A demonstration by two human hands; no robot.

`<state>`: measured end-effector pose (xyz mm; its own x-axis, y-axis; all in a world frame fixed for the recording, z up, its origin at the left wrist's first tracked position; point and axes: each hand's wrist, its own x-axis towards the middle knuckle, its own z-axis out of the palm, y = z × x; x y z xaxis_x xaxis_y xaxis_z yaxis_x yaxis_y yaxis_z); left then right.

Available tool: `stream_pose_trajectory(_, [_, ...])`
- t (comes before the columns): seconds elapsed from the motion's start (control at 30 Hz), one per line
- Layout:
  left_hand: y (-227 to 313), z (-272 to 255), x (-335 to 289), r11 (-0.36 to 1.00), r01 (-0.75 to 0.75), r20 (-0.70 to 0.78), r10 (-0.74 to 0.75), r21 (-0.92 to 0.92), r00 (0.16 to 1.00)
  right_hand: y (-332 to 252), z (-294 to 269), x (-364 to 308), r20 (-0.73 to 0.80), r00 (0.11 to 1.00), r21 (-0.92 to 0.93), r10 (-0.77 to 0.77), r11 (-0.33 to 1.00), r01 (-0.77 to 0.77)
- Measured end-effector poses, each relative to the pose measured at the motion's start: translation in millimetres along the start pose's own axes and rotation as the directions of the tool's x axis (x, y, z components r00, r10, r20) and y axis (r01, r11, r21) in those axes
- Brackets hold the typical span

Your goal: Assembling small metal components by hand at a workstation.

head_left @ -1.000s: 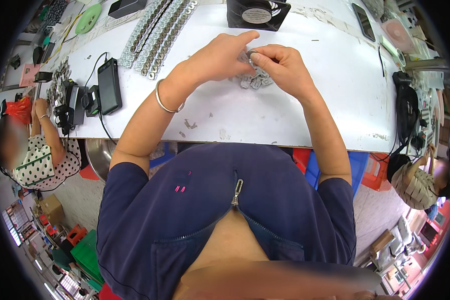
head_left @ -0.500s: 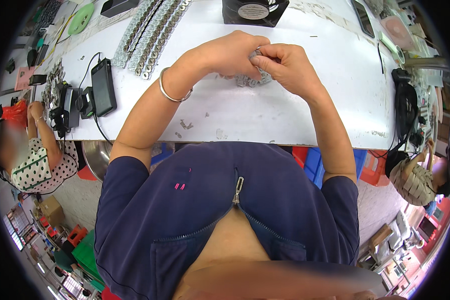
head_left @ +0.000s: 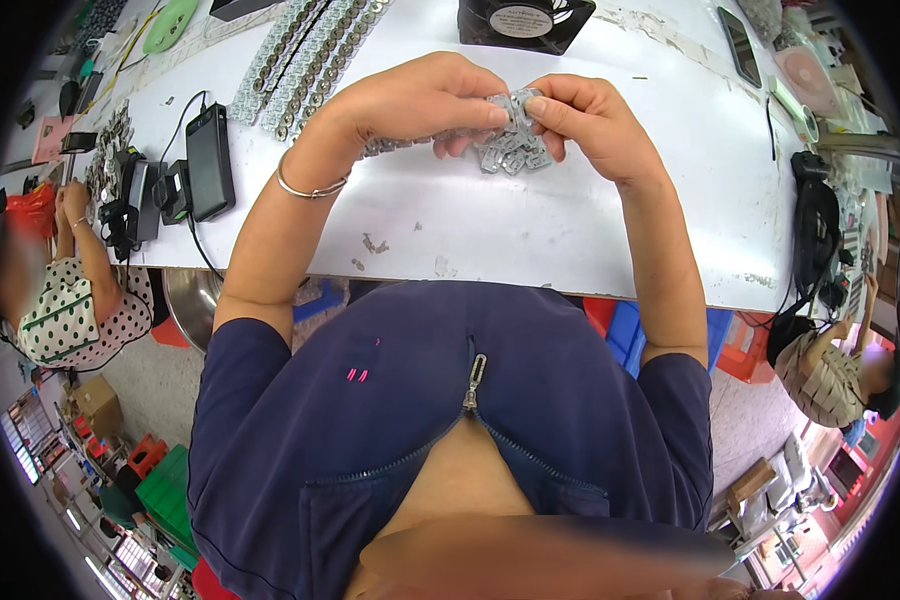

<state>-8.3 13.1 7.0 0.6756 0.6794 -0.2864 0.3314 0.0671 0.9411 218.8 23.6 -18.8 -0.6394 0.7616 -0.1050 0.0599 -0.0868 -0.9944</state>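
Above the white table, my left hand [head_left: 432,98] pinches small clear plastic pieces [head_left: 511,102] between thumb and fingers. A row of similar pieces [head_left: 388,146] runs out beneath that hand toward my left wrist. Close beside it, my right hand [head_left: 598,118] grips the other side of the same clear pieces with thumb and forefinger. Just under both hands lies a small heap of loose clear plastic pieces [head_left: 515,155]. Whether the held pieces are joined into one strip is partly hidden by my fingers.
Long strips with round metal parts [head_left: 315,75] lie at the far left. A black fan [head_left: 526,22] stands at the back. A black power bank [head_left: 209,162] with cables sits left, a phone [head_left: 739,46] far right. People sit at both sides.
Both hands have turned and drawn slightly apart, so the clear pieces between them now show. The left hand has shifted a little left, uncovering the heap and the row under it.
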Motion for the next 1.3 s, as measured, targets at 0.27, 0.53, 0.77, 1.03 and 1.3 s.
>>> stream_pose_trajectory(0.27, [-11,2,-9,0.984,-0.145,0.081,0.154,-0.106,0.985,4,3,2,0.143,0.986,0.202,0.088,0.973,-0.116])
stream_pose_trajectory(0.53, [-28,23,7,0.667,-0.048,-0.498,0.600,0.743,0.627,3,14,5,-0.234,0.972,-0.074,0.027,0.996,-0.046])
stream_pose_trajectory(0.77, [-39,26,13,0.441,-0.079,-0.332,0.771,0.894,0.544,2,17,6,-0.269,0.963,-0.232,-0.007,0.971,-0.058])
stream_pose_trajectory(1.03, [-46,21,20,0.406,-0.056,-0.327,0.804,0.912,0.496,1,22,12,-0.327,0.945,-0.234,-0.023,0.971,-0.058])
stream_pose_trajectory(1.3, [-43,21,24,0.531,-0.024,-0.462,0.758,0.847,0.460,9,13,22,-0.432,0.886,-0.377,-0.167,0.926,-0.009])
